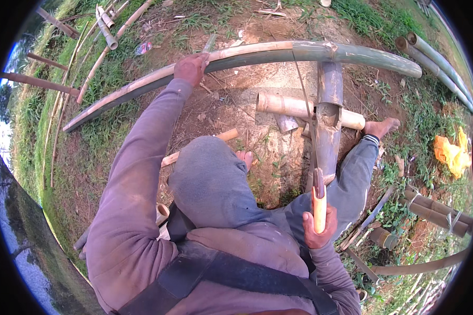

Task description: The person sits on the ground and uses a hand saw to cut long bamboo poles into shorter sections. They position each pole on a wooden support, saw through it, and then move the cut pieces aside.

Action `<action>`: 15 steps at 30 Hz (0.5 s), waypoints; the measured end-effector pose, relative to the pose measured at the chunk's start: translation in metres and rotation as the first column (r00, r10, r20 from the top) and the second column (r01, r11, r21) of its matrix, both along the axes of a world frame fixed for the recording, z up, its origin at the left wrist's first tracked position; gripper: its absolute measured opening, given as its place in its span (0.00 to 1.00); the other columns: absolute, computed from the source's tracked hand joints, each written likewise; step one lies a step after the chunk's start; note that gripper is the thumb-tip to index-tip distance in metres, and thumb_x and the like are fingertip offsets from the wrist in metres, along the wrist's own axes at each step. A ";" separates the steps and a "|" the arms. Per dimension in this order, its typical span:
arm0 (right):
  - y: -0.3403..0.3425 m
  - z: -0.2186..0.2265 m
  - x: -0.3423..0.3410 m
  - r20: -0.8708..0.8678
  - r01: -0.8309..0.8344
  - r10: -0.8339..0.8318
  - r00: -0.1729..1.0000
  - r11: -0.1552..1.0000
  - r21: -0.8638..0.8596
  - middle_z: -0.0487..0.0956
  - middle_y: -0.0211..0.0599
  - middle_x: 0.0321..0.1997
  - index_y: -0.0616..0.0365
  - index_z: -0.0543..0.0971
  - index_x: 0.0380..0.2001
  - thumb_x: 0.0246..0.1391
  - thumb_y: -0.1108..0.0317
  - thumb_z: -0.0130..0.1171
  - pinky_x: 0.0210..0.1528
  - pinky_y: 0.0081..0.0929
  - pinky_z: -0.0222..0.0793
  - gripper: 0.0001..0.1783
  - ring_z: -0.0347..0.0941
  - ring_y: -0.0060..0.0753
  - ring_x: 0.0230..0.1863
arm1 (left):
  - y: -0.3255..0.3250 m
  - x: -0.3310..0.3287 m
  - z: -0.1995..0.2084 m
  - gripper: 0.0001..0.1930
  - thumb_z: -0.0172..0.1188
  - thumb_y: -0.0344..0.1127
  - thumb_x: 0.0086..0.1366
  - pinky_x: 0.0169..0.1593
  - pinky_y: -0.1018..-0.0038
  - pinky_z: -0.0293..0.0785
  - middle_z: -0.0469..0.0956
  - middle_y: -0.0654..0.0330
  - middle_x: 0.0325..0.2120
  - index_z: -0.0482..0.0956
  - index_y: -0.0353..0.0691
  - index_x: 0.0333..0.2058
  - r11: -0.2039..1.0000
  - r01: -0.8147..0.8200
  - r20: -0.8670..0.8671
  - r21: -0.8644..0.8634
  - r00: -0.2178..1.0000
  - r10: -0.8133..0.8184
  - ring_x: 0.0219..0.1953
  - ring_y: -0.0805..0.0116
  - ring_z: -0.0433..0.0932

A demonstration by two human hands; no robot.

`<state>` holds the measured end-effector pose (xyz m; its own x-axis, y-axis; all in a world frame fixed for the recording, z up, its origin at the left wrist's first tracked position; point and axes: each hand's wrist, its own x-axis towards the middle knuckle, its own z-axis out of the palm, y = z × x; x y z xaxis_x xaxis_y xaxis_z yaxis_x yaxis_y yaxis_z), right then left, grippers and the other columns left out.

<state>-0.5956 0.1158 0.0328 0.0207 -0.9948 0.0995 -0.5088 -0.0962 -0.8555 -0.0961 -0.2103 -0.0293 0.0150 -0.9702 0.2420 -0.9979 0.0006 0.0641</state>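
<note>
A long, split-looking bamboo pole (257,52) lies crosswise in front of me, pale along its top edge and green on its side. My left hand (191,69) is closed over it left of the middle. In my right hand (323,231), low at the right, is the orange-brown handle of a handsaw (319,202). Its narrow dark blade runs away from me, and the far end meets the bamboo pole. Under the blade's line stands a thick bamboo post (328,152) with a notch cut in it; the long pole rests across its far end.
A shorter bamboo piece (284,104) passes crosswise by the notched post, near my bare foot (381,127). Bamboo poles lie at the far right (441,68) and far left (108,34). A yellow plastic bag (452,152) sits on the grass at right.
</note>
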 end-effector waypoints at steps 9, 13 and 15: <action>-0.148 -0.035 0.081 0.357 0.140 -0.070 0.931 0.975 -0.174 0.79 0.32 0.32 0.63 0.73 0.55 0.68 0.54 0.68 0.25 0.13 0.63 0.25 0.70 0.16 0.27 | 0.009 0.000 0.000 0.17 0.59 0.41 0.73 0.60 0.60 0.80 0.83 0.60 0.56 0.83 0.50 0.58 1.000 0.011 -0.058 0.019 0.998 -0.010 0.58 0.58 0.81; -0.169 -0.047 0.084 0.534 0.121 -0.043 0.844 0.986 -0.112 0.79 0.36 0.42 0.66 0.74 0.56 0.69 0.55 0.66 0.36 0.18 0.68 0.26 0.72 0.20 0.35 | 0.000 -0.009 0.004 0.14 0.57 0.38 0.73 0.61 0.59 0.79 0.83 0.61 0.55 0.84 0.49 0.53 0.994 0.018 -0.021 0.108 1.000 -0.016 0.59 0.56 0.81; -0.171 -0.040 0.090 0.412 0.075 -0.006 0.911 0.986 -0.151 0.80 0.37 0.40 0.65 0.74 0.56 0.69 0.56 0.66 0.33 0.19 0.69 0.24 0.72 0.21 0.31 | -0.006 -0.014 0.004 0.14 0.57 0.37 0.72 0.60 0.59 0.79 0.83 0.61 0.55 0.84 0.49 0.53 0.992 0.030 -0.029 0.122 0.999 -0.027 0.59 0.56 0.81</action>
<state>-0.5059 -0.0557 -0.0068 -0.0960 -0.9641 0.2477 -0.1240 -0.2353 -0.9640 -0.1097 -0.2158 -0.0248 -0.0082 -0.9926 0.1212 -0.9955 0.0196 0.0928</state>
